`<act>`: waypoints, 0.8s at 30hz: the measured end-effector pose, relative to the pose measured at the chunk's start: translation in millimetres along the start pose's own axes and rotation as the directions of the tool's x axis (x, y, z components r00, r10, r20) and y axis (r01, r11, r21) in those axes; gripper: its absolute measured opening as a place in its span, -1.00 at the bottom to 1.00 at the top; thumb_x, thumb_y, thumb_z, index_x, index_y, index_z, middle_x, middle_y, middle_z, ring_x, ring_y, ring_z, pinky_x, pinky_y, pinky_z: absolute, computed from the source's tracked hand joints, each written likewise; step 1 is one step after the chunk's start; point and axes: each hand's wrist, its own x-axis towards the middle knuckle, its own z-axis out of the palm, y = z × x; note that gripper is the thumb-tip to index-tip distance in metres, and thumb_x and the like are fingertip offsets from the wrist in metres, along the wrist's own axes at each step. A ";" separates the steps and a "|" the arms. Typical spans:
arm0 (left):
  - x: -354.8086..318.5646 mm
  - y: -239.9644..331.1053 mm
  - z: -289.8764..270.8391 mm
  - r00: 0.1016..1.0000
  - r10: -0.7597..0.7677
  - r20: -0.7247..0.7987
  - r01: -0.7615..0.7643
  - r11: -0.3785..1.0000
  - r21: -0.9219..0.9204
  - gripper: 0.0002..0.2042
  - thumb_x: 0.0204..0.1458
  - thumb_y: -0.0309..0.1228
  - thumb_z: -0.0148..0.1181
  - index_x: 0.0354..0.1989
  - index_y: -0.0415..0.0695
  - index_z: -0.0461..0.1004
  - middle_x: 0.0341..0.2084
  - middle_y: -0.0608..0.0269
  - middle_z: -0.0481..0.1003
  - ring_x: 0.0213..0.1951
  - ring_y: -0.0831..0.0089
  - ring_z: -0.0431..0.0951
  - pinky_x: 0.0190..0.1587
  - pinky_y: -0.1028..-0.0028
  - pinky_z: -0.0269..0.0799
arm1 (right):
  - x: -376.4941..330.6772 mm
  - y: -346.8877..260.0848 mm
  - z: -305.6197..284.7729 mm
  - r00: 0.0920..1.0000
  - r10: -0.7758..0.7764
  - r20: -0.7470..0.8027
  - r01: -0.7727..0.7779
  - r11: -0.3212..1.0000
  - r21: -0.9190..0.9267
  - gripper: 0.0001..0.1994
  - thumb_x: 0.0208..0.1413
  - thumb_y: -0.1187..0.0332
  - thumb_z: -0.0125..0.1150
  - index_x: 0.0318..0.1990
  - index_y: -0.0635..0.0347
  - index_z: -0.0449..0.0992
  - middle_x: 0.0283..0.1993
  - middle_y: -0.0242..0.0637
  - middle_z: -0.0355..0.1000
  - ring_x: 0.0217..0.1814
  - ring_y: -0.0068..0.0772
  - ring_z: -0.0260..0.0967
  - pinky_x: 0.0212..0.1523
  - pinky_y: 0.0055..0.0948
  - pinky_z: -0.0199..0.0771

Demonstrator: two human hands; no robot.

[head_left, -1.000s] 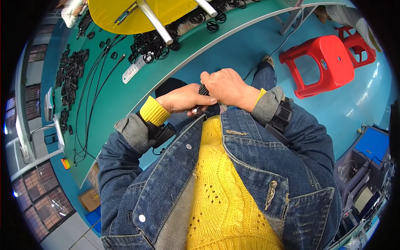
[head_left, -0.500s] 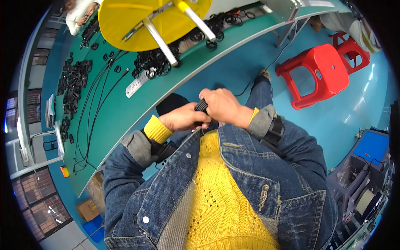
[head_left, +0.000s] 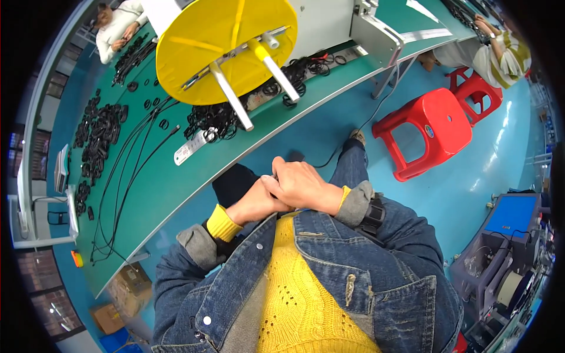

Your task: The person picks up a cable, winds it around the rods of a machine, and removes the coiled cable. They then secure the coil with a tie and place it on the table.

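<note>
My left hand [head_left: 254, 203] and my right hand [head_left: 301, 185] are pressed together in front of my lap, beside the table's near edge. Both are closed, the right lying partly over the left. Between them is the coil of black cable, its loops seen half a second ago; my fingers now hide nearly all of it. Ahead, a yellow disc-shaped reel [head_left: 197, 65] with metal rods juts over the green table [head_left: 176, 182]. Beneath it lies a pile of coiled black cables [head_left: 212, 120], next to a white ruler-like strip [head_left: 189, 148].
Long black cables [head_left: 120, 159] and bundled black cables [head_left: 100, 138] spread over the table's left. Red stools [head_left: 432, 126] stand at right; grey bins [head_left: 479, 265] sit lower right. Two people, one in white [head_left: 120, 32] and one in a striped top [head_left: 503, 56], work nearby.
My view has shifted, so the reel and table sit lower in the picture. My hands have closed further over the black cable coil, which was plainly visible between them before.
</note>
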 end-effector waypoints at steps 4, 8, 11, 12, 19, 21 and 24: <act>14.3 -18.0 3.5 0.987 -0.014 -0.162 0.096 0.854 0.511 -0.85 -0.13 -0.45 0.19 -0.49 -0.25 0.37 -0.66 0.39 0.36 -0.57 0.58 0.32 -0.51 0.48 0.25 | 5.9 7.8 -11.6 1.000 0.026 0.005 -0.026 1.000 0.017 -0.62 0.03 0.11 0.01 -0.37 0.36 0.33 -0.50 0.06 0.40 -0.41 0.15 0.36 -0.40 -0.04 0.34; 23.7 14.0 -0.5 0.952 -0.221 -0.213 0.268 0.937 0.225 -0.86 -0.10 -0.46 0.20 -0.42 -0.26 0.40 -0.56 0.28 0.46 -0.45 0.60 0.39 -0.35 0.50 0.34 | 31.2 23.3 -58.5 0.990 -0.079 -0.120 0.086 0.995 0.053 -0.67 0.00 0.11 0.09 -0.37 0.26 0.41 -0.48 -0.04 0.43 -0.42 0.06 0.38 -0.40 -0.10 0.37; 30.3 20.6 1.5 0.968 -0.178 -0.176 0.208 0.964 0.167 -0.88 -0.07 -0.47 0.17 -0.43 -0.24 0.38 -0.59 0.31 0.42 -0.47 0.62 0.36 -0.37 0.51 0.32 | 68.7 64.8 -125.8 0.735 -0.140 -0.664 0.028 0.984 -0.176 -0.88 -0.05 0.31 0.18 -0.39 0.14 0.48 -0.44 -0.19 0.41 -0.39 -0.09 0.39 -0.39 -0.24 0.38; 32.7 23.0 1.9 0.974 -0.160 -0.162 0.183 0.974 0.136 -0.89 -0.05 -0.48 0.16 -0.43 -0.24 0.38 -0.60 0.33 0.40 -0.48 0.63 0.34 -0.38 0.52 0.32 | 81.1 86.0 -141.8 0.621 -0.217 -0.753 -0.069 0.942 -0.329 -0.90 -0.05 0.33 0.18 -0.39 0.13 0.49 -0.43 -0.22 0.40 -0.37 -0.12 0.39 -0.37 -0.26 0.38; 42.2 36.8 -3.2 0.979 -0.133 -0.153 0.147 0.985 0.089 -0.90 -0.02 -0.49 0.13 -0.43 -0.23 0.36 -0.63 0.41 0.33 -0.52 0.67 0.27 -0.42 0.57 0.26 | 104.6 138.1 -170.6 0.745 -0.227 -0.627 -0.264 0.764 -0.589 -0.90 -0.08 0.38 0.20 -0.41 0.18 0.47 -0.50 -0.30 0.35 -0.46 -0.21 0.37 -0.38 -0.33 0.37; 43.1 34.2 -10.0 0.975 -0.136 -0.175 0.148 0.988 0.054 -0.90 -0.01 -0.49 0.13 -0.42 -0.23 0.36 -0.63 0.42 0.33 -0.53 0.68 0.25 -0.44 0.58 0.25 | 94.8 114.4 -161.8 0.737 0.193 -0.647 -0.127 0.981 0.147 -0.89 -0.01 0.37 0.17 -0.43 0.21 0.44 -0.52 -0.42 0.27 -0.53 -0.45 0.26 -0.53 -0.48 0.23; 35.7 29.3 -15.1 0.972 -0.091 -0.215 0.059 0.987 -0.149 -0.91 0.04 -0.48 0.06 -0.31 -0.23 0.37 -0.68 0.44 0.28 -0.65 0.67 0.24 -0.62 0.64 0.16 | 59.1 71.0 -130.5 0.886 0.438 -0.154 -0.098 0.500 0.860 -0.87 0.08 0.37 0.11 -0.43 0.23 0.39 -0.54 -0.59 0.15 -0.59 -0.75 0.02 -0.64 -0.73 -0.03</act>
